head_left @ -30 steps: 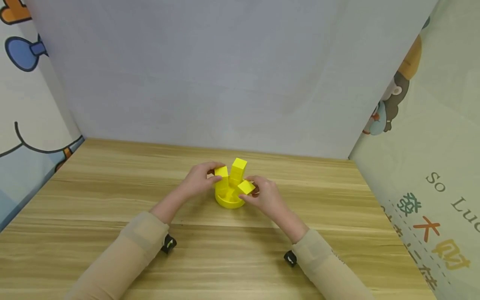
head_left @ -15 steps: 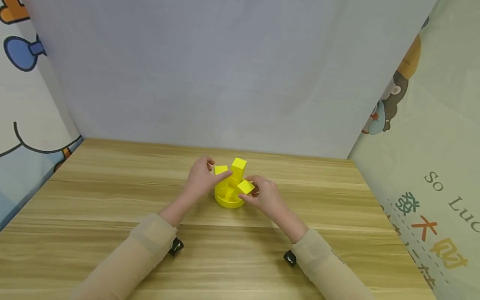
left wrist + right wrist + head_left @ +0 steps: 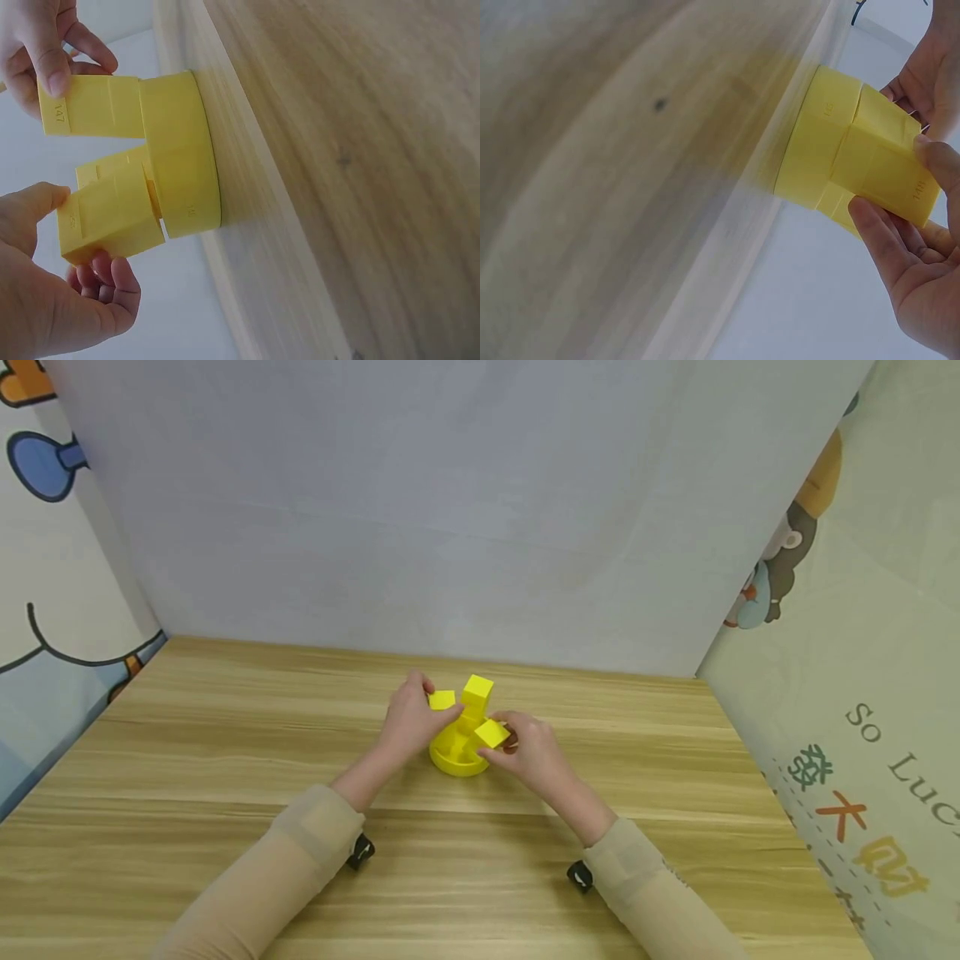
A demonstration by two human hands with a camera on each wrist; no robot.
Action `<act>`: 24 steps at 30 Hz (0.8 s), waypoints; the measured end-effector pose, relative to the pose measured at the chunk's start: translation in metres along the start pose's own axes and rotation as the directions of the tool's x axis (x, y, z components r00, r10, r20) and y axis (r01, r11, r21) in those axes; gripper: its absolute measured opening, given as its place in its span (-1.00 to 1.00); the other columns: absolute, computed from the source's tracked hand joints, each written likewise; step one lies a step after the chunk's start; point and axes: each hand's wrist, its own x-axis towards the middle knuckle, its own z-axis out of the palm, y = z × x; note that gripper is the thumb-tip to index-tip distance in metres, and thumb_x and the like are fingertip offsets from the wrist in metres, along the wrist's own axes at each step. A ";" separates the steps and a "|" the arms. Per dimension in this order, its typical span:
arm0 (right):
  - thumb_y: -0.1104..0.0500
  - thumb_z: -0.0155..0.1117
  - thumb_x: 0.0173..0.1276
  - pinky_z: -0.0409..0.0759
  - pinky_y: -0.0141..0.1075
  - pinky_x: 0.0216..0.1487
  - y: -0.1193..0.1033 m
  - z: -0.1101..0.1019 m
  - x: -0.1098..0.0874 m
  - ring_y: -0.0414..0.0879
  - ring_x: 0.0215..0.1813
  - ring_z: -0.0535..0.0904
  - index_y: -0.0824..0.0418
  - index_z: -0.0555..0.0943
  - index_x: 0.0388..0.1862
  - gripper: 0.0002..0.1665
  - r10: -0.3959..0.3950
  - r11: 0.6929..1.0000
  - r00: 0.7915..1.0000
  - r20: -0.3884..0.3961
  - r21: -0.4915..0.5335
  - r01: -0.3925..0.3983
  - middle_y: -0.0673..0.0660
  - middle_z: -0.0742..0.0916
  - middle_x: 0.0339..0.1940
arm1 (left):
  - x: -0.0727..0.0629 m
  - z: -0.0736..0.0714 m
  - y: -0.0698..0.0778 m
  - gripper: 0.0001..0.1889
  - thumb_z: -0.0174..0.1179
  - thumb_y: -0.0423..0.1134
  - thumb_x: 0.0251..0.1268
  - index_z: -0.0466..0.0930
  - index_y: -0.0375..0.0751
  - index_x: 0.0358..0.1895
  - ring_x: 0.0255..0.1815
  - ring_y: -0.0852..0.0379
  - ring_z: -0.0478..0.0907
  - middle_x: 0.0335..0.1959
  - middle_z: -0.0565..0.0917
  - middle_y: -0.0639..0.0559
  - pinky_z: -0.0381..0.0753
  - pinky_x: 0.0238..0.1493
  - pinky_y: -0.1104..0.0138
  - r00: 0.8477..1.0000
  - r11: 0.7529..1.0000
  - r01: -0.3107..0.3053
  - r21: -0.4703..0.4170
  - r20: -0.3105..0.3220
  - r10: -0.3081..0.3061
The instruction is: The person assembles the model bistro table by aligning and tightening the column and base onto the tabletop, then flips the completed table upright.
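Observation:
A round yellow base [image 3: 459,768] stands on the wooden table, and three square-sided yellow blocks rise from it. My left hand [image 3: 411,718] pinches the left block [image 3: 442,700] between thumb and fingers; in the left wrist view, that block [image 3: 112,214] sits a little askew, with a narrow gap at the base's rim. My right hand [image 3: 534,752] grips the right block [image 3: 492,734], which leans outward in the head view. Raised digits mark this block [image 3: 889,169] in the right wrist view. Behind them the back block [image 3: 477,692] stands untouched. The blocks' lower ends are partly hidden.
The wood-grained table [image 3: 480,877] stretches out around the base. A pale grey backdrop [image 3: 450,527] closes off the far side. Printed cloth panels with cartoon figures and lettering flank the table on the left and right.
My left hand let go of the left block's side, shifted slightly up and to the right with its fingers apart, then closed on the block again. The right hand has stayed in place.

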 end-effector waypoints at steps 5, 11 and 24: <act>0.14 0.48 0.08 0.64 -0.40 -0.33 0.000 0.000 0.000 0.02 -0.29 0.66 0.35 0.56 0.03 -0.45 0.009 1.000 1.000 0.001 0.007 -0.009 0.22 0.70 -0.18 | -0.001 -0.001 0.000 -0.51 0.35 -0.06 0.08 0.31 -0.27 -0.12 -0.32 0.02 0.33 -0.31 0.40 -0.11 0.39 -0.43 0.33 1.000 1.000 -0.022 0.002 0.003 0.022; 0.14 0.48 0.08 0.64 -0.39 -0.32 0.000 0.000 0.000 0.03 -0.28 0.66 0.35 0.56 0.04 -0.44 0.020 1.000 1.000 0.010 0.009 -0.020 0.22 0.69 -0.16 | -0.002 -0.003 -0.003 -0.54 0.38 -0.09 0.07 0.34 -0.25 -0.13 -0.28 0.02 0.35 -0.29 0.42 -0.09 0.43 -0.35 0.31 0.997 0.997 -0.076 0.002 0.012 0.076; 0.13 0.47 0.10 0.65 -0.37 -0.31 -0.001 -0.001 0.001 0.05 -0.26 0.67 0.34 0.55 0.05 -0.44 0.025 1.000 0.999 0.025 0.016 -0.025 0.22 0.69 -0.15 | -0.001 -0.010 -0.012 -0.56 0.40 -0.14 0.04 0.50 -0.27 -0.06 -0.19 0.01 0.51 -0.16 0.57 -0.09 0.58 -0.18 0.26 0.977 0.979 -0.203 0.003 0.073 0.202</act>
